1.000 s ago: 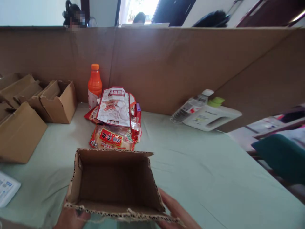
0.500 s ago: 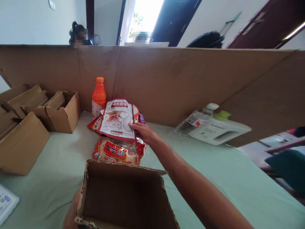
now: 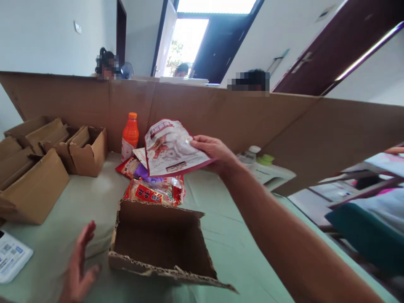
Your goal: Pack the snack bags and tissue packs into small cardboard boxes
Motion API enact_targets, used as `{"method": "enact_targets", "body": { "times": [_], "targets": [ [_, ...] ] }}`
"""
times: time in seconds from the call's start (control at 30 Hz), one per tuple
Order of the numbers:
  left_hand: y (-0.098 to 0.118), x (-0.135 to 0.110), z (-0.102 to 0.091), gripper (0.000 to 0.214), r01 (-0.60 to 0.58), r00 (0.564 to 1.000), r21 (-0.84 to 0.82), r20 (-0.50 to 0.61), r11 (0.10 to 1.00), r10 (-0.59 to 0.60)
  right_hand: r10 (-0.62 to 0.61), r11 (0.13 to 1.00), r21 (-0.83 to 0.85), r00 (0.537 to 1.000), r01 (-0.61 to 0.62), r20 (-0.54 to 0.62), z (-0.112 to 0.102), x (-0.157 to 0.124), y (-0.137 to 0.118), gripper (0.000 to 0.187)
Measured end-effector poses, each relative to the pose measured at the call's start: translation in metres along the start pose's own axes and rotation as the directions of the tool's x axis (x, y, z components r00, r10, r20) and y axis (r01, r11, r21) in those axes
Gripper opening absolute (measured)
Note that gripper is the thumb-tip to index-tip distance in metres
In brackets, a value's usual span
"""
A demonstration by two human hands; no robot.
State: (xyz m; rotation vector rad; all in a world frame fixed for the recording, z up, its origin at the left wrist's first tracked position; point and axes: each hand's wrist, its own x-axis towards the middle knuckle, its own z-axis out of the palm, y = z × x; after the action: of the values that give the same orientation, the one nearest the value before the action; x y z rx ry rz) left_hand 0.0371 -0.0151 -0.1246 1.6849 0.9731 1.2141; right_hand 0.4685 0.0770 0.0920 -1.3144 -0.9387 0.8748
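My right hand (image 3: 213, 152) grips a white and red snack pouch (image 3: 170, 148) by its right edge and holds it in the air above the snack pile. An open cardboard box (image 3: 164, 246) sits on the green table in front of me, its inside bare. My left hand (image 3: 77, 269) hovers just left of that box with fingers spread, touching nothing. Under the lifted pouch lie a red and yellow snack bag (image 3: 154, 192) and other packets (image 3: 131, 167). An orange drink bottle (image 3: 130, 135) stands behind them.
Several folded and open cardboard boxes (image 3: 38, 160) crowd the left side. A cardboard wall (image 3: 221, 118) fences the back and right. A white jug with a green cap (image 3: 268, 170) lies at the right. A white packet (image 3: 11, 261) rests at the near left. People sit beyond the wall.
My right hand left the box, reached to the pile, took the white pouch and lifted it. My left hand let go of the box and opened.
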Motion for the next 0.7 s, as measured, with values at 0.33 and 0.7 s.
{"method": "enact_targets", "body": {
  "times": [0.33, 0.7],
  "targets": [
    [0.146, 0.122, -0.037, 0.081, -0.172, 0.985, -0.385, -0.082, 0.907, 0.152, -0.047, 0.999, 0.01, 0.881, 0.048, 0.471, 0.038, -0.116, -0.078, 0.026],
    [0.198, 0.068, -0.062, 0.094, 0.2, 0.98, -0.368, 0.067, 0.908, -0.188, 0.167, 0.943, -0.263, 0.39, 0.206, 0.906, 0.127, -0.106, -0.108, 0.013]
  ]
}}
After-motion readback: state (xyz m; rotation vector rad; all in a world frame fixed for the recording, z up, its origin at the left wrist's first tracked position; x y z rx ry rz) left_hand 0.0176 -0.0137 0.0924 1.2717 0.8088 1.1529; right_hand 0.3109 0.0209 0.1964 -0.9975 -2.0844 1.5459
